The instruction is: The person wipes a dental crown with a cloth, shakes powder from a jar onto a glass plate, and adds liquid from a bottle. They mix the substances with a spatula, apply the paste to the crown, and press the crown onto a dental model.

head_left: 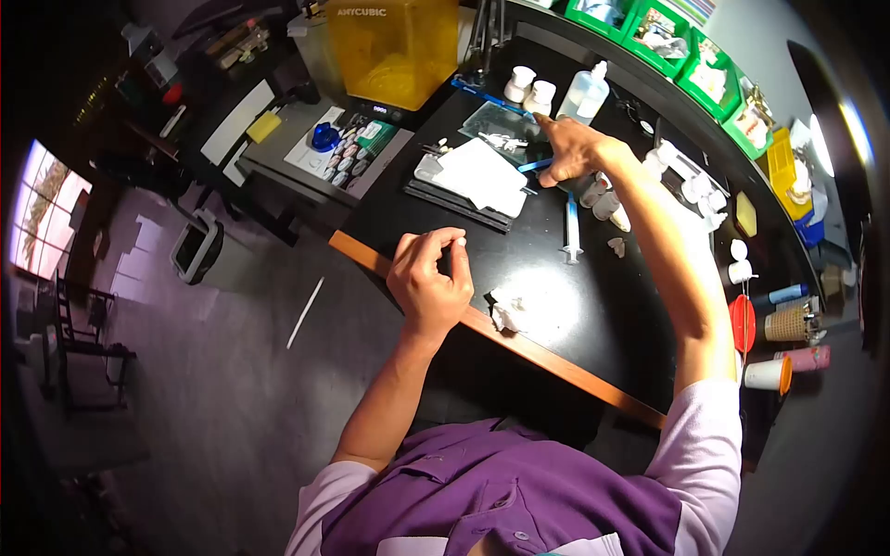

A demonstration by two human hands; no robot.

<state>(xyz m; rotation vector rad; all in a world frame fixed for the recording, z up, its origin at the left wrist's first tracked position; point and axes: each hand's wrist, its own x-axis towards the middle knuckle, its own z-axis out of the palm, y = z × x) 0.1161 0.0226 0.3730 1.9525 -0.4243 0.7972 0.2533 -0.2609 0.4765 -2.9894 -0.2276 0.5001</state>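
Above the table's front edge, my left hand point(431, 283) is closed in a pinch, with a small white piece point(461, 242) at its fingertips, too small to name. My right hand point(577, 150) is stretched out over the far side, thumb and index finger apart and nothing visible between them. Beside it lies a dark flat tray point(496, 119) with small white pieces point(505, 142) on it. A thin blue stick point(535, 166) lies close to my right thumb. Nearer me are white paper sheets point(477, 176) on a dark pad, a syringe point(572, 227) and a crumpled tissue point(510, 308).
Two small white bottles point(520, 84) and a clear squeeze bottle point(585, 94) stand at the back. Green bins point(660, 39) line the rear shelf. Cups, including one with an orange rim point(768, 374), stand at the right. A yellow-covered printer point(394, 51) is at the back left.
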